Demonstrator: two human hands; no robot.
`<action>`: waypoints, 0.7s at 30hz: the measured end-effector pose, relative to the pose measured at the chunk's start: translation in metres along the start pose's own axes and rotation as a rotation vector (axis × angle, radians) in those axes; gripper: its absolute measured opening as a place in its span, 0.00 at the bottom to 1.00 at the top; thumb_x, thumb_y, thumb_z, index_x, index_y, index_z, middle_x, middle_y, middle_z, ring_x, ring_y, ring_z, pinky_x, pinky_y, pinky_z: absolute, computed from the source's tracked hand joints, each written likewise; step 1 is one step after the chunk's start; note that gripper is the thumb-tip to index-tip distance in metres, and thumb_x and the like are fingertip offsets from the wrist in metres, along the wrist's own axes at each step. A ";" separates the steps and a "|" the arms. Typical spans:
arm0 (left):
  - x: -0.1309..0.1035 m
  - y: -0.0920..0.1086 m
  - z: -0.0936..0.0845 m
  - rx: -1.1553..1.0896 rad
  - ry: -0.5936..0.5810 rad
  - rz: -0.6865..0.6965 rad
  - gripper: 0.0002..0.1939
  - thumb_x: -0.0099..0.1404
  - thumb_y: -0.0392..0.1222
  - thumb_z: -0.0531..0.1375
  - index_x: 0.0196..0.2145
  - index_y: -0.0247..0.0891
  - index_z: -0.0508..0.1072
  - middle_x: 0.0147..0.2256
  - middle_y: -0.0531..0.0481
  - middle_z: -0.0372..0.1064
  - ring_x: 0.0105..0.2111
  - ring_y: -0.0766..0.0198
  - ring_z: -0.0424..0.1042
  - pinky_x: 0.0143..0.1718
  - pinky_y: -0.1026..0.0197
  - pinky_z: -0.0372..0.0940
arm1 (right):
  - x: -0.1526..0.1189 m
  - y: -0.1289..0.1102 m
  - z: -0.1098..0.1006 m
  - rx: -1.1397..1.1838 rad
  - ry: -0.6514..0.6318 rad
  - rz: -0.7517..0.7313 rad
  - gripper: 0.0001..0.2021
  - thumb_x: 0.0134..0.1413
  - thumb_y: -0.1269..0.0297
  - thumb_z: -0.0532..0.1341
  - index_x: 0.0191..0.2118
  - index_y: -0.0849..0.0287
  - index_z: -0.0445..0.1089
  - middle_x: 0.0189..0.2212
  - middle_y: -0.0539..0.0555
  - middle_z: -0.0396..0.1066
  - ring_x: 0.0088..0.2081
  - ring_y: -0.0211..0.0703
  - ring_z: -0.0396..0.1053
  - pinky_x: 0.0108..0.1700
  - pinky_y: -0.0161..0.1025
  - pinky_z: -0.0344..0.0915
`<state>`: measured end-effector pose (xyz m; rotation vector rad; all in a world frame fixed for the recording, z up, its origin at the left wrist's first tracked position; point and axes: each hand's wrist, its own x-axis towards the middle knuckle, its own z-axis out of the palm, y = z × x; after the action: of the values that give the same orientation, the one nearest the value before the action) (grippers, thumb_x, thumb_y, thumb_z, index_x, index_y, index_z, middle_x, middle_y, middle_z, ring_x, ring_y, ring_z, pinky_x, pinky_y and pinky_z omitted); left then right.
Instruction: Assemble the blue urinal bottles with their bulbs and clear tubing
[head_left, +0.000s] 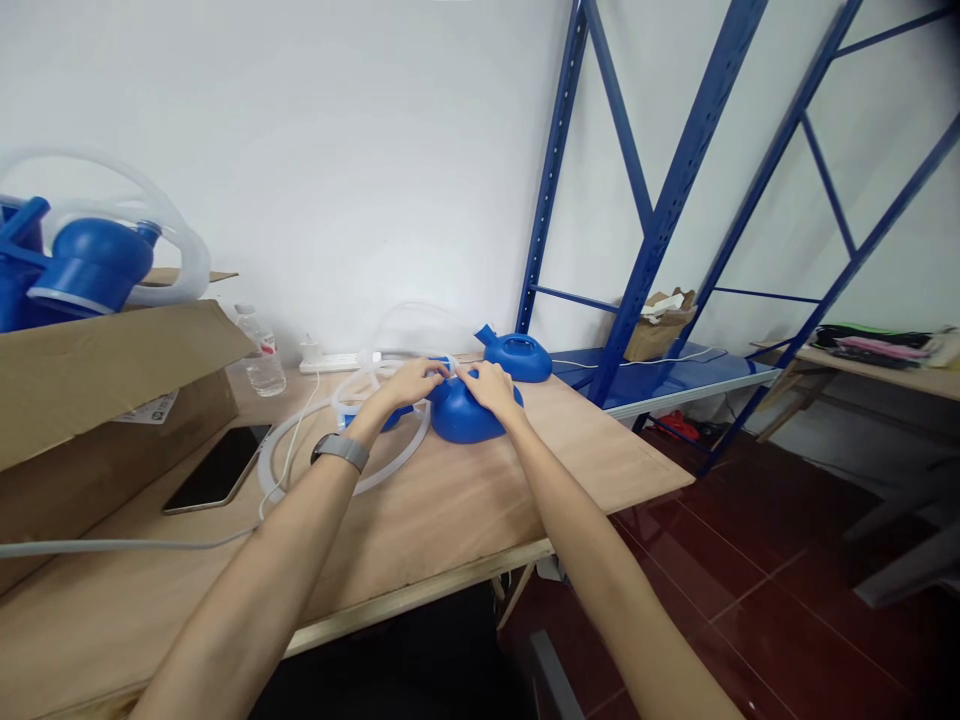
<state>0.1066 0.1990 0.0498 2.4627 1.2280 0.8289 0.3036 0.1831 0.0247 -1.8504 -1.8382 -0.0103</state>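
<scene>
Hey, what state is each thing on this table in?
Front blue jug, on the table, right hand over its top
Rear blue jug, resting untouched
Phone, flat, screen dark
Clear bottle, upright
Cardboard box, open
White tubing, loosely looped
Power strip, adapter plugged in

Smooth plastic jug, matt wooden table

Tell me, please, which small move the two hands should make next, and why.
Perhaps the left hand should make a small twist at the far end of the blue container, while the right hand braces it. The left fingers gather there beside translucent tubing, and the right hand rests on the container. The fingers hide what they touch, so I cannot be sure.
</scene>
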 end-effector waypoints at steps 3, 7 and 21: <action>-0.002 -0.003 0.002 -0.030 0.031 -0.046 0.30 0.64 0.42 0.58 0.63 0.38 0.72 0.50 0.44 0.78 0.48 0.54 0.77 0.55 0.55 0.69 | 0.001 0.000 0.002 0.000 0.005 0.002 0.32 0.70 0.36 0.51 0.55 0.56 0.79 0.56 0.63 0.78 0.60 0.57 0.71 0.60 0.47 0.64; -0.002 -0.005 0.005 -0.034 0.069 -0.025 0.25 0.62 0.41 0.58 0.57 0.37 0.76 0.50 0.43 0.78 0.49 0.52 0.76 0.57 0.54 0.67 | 0.002 -0.002 -0.001 -0.010 -0.011 0.014 0.30 0.69 0.38 0.52 0.54 0.56 0.80 0.55 0.63 0.78 0.60 0.59 0.72 0.59 0.48 0.65; -0.007 -0.003 0.002 -0.168 0.055 -0.044 0.18 0.59 0.42 0.60 0.47 0.38 0.77 0.44 0.48 0.79 0.34 0.61 0.73 0.41 0.58 0.70 | 0.001 -0.010 -0.014 0.012 -0.095 0.084 0.33 0.63 0.34 0.57 0.53 0.58 0.80 0.56 0.67 0.78 0.61 0.64 0.73 0.60 0.50 0.66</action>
<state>0.1026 0.1954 0.0447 2.2861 1.1754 0.9523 0.2987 0.1785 0.0405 -1.9483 -1.8177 0.1209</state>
